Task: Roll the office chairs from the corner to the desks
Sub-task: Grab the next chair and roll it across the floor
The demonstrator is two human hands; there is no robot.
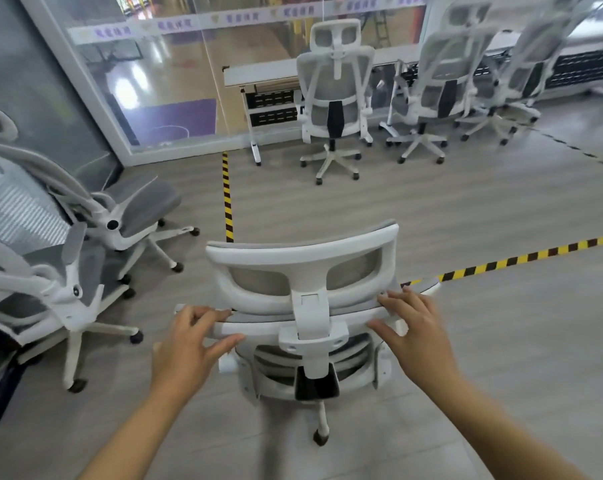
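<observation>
Your left grip [189, 344] grasping the white mesh office chair [302, 258] at its backrest top, right grip [414, 337] likewise, counter [258, 72] well beyond it

The near chair [303, 252] hides its own seat; the left edge crops the corner chair [68, 299]; the far-right chair [539, 46] is blurred.

Here come your two arms, rising from the bottom edge of the shot: your left forearm [137, 427] and your right forearm [494, 420], both bare right down to where the picture cuts them off. Your left hand [185, 344] and right hand [414, 334] are bare as well, fingers and thumb showing on each; the nails are too soft to make out.
</observation>
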